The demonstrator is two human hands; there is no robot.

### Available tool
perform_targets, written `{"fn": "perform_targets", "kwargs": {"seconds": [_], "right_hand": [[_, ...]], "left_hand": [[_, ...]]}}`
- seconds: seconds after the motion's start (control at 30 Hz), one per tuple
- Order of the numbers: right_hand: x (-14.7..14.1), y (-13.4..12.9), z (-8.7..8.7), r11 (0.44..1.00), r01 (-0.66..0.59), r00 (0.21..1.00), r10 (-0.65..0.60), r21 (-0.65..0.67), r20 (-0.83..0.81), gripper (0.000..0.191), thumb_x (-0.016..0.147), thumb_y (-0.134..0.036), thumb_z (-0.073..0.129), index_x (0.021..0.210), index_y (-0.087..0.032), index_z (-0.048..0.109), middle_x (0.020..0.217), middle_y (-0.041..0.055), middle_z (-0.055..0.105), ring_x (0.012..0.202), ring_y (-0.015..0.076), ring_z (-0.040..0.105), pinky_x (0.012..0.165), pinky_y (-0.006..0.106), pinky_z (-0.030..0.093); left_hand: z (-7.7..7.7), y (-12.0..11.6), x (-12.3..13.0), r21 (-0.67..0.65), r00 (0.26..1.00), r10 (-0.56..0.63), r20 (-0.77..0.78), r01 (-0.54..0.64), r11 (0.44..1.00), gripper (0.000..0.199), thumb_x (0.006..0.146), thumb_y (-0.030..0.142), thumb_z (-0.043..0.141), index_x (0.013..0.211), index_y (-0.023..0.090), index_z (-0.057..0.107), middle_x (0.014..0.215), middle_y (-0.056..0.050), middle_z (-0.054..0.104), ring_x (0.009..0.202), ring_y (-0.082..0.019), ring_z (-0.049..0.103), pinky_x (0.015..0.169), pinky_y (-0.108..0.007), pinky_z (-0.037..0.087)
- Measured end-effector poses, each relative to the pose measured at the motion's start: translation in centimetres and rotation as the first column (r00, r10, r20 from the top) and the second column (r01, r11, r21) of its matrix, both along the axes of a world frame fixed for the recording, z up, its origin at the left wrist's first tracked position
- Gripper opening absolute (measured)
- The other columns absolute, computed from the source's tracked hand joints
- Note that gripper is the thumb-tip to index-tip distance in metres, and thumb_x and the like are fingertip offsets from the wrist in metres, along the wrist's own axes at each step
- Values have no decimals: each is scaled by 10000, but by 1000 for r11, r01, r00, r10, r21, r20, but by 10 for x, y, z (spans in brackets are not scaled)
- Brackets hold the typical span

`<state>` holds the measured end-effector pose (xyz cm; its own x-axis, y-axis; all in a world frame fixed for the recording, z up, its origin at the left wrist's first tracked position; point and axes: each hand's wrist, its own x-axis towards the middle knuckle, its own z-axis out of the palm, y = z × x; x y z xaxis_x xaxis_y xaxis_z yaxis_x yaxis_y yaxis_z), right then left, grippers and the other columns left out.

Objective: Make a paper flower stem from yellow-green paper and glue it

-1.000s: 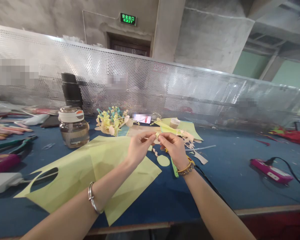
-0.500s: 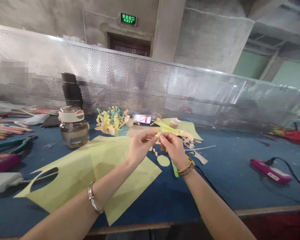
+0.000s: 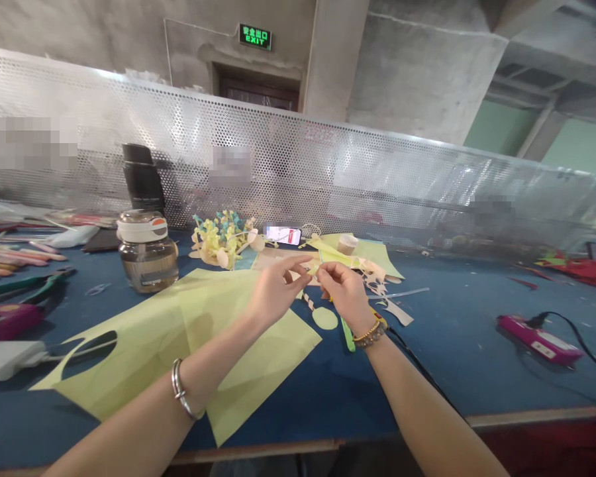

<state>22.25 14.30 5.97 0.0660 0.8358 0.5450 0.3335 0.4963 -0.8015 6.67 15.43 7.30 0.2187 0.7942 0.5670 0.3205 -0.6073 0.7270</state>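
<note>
My left hand [image 3: 277, 291], a silver bangle on its wrist, is raised over the yellow-green sheet [image 3: 228, 324], thumb and forefinger a little apart. Close to its right, my right hand [image 3: 345, 291] has its fingertips pinched on something small and yellowish that I cannot make out. A bead bracelet circles the right wrist. Below the hands lie a pale green disc [image 3: 324, 318] and a bright green strip [image 3: 347, 336]. Pale cut scraps [image 3: 375, 273] are just beyond the right hand.
A water jar [image 3: 148, 262] and black flask [image 3: 144, 177] stand at the left, near yellow and teal flowers [image 3: 223, 235]. Farther back are a lit phone [image 3: 283, 234] and a small cup [image 3: 347, 243]. A purple power device [image 3: 540, 341] with a black cord lies right. Pliers [image 3: 34, 288] lie left.
My left hand has drawn slightly left, away from the right hand, and its thumb and forefinger have parted. My right hand has hardly moved.
</note>
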Motion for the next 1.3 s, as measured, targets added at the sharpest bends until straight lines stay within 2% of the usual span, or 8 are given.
{"fn": "perform_targets", "kwargs": {"seconds": [0.17, 0.27, 0.37, 0.63, 0.77, 0.87, 1.1, 1.3], "right_hand": [[-3, -3, 1, 998, 40, 991, -46, 47, 122, 154, 802, -307, 546, 777, -167, 606, 709, 24, 615, 571, 127, 535, 538, 247, 454], [-4, -4, 2, 998, 38, 988, -44, 48, 146, 156, 804, -307, 539, 778, -167, 604, 717, 25, 621, 547, 121, 526, 531, 248, 449], [-3, -3, 3, 998, 40, 988, -45, 40, 150, 177, 811, -324, 535, 778, -165, 607, 715, 28, 626, 545, 123, 527, 536, 250, 453], [1, -3, 4, 997, 57, 987, -63, 46, 146, 224, 817, -366, 538, 803, -159, 623, 727, 39, 637, 570, 133, 545, 561, 258, 476], [0, -3, 4, 998, 53, 988, -57, 35, 141, 219, 815, -366, 537, 805, -161, 614, 725, 38, 633, 566, 132, 547, 544, 248, 469], [0, -3, 4, 999, 43, 989, -45, 16, 140, 211, 819, -359, 530, 803, -162, 604, 707, 32, 619, 555, 126, 540, 520, 237, 459], [2, -2, 2, 997, -71, 997, 72, -38, 33, 222, 824, -378, 532, 810, -164, 588, 662, 2, 560, 541, 114, 516, 476, 221, 462], [0, -4, 4, 994, -87, 995, 84, -62, -46, 246, 815, -405, 545, 801, -166, 604, 660, 2, 564, 547, 118, 519, 477, 227, 464]], "left_hand": [[1, -1, -2, -3, 999, -24, -34, 24, 1000, 357, 797, 258, 592, 1151, 262, 637, 1013, -20, 690, 531, -95, 542, 538, -244, 477], [0, 0, -2, -66, 990, -134, 33, 136, 989, 322, 813, 271, 581, 1122, 220, 654, 1051, -51, 700, 710, -154, 658, 645, -266, 526], [-1, 2, -1, -94, 969, -223, 103, 232, 968, 290, 818, 260, 574, 1082, 184, 668, 1018, -67, 717, 889, -199, 674, 782, -298, 532], [1, 0, -1, -121, 979, -143, 144, 161, 980, 179, 774, 247, 620, 912, 153, 684, 862, -72, 730, 769, -188, 689, 726, -292, 544], [2, -1, -1, -144, 976, -154, 154, 177, 974, 250, 788, 248, 606, 1012, 152, 662, 818, -67, 728, 764, -190, 697, 708, -284, 543], [2, -1, -1, -151, 978, -163, 133, 183, 972, 296, 807, 263, 582, 1075, 164, 658, 813, -64, 728, 764, -193, 699, 694, -285, 544], [2, -2, 0, -163, 978, -148, 145, 171, 972, 263, 804, 297, 591, 1003, 148, 679, 868, -86, 724, 777, -206, 701, 702, -305, 552], [3, -3, 1, -170, 972, -163, 171, 192, 966, 227, 814, 317, 588, 941, 148, 670, 865, -86, 719, 761, -194, 703, 693, -298, 559]]}}
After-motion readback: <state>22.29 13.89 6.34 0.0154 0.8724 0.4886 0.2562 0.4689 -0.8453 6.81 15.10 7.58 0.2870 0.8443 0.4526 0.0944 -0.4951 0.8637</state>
